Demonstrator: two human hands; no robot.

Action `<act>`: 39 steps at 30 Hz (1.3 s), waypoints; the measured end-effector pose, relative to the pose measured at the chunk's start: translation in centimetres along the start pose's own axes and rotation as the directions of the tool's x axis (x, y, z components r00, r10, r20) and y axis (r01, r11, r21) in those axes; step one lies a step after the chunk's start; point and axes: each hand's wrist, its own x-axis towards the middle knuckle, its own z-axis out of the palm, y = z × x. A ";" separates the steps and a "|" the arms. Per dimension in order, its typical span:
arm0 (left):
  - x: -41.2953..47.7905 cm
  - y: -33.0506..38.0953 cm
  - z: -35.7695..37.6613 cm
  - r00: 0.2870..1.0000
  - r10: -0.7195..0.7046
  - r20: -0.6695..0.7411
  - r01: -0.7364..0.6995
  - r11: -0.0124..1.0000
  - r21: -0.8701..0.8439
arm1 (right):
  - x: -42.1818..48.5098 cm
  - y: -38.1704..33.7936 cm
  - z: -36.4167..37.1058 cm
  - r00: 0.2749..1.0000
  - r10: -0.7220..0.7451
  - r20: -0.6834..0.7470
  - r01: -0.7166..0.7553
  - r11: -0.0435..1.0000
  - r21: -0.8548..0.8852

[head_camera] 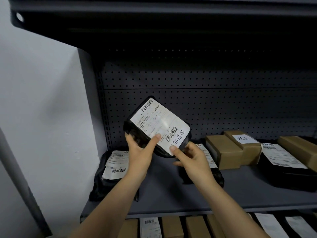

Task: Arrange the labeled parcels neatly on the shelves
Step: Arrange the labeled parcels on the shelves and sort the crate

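I hold a black plastic parcel [154, 124] with a white shipping label tilted in the air above the grey shelf [164, 191]. My left hand [139, 152] grips its lower left edge, thumb pressed on the label. My right hand [190, 158] pinches its lower right corner, thumb on the label's end. Another black parcel [113, 170] with a label leans in the shelf's left corner. A third black parcel [214, 172] lies behind my right hand, partly hidden.
Brown cardboard boxes [229, 152] and a black labelled bag [284, 162] sit on the shelf's right side. A perforated back panel [205, 103] closes the rear. Several boxes and labelled parcels [171, 227] stand on the shelf below. A white wall [42, 100] is on the left.
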 end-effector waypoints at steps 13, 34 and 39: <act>0.2 2.0 -2.5 0.971 -0.177 0.160 0.177 0.984 0.013 | 0.7 -1.5 -1.6 0.999 0.039 0.028 -0.036 0.993 -0.110; -0.4 2.6 -3.9 0.981 0.163 0.106 -0.192 0.898 0.396 | 0.7 -1.3 -1.7 0.999 0.053 0.002 -0.053 0.985 0.162; 1.0 2.6 -5.4 0.840 0.400 0.367 -0.530 0.459 0.713 | 0.4 -1.4 -3.4 0.996 0.050 -0.068 -0.038 0.986 0.162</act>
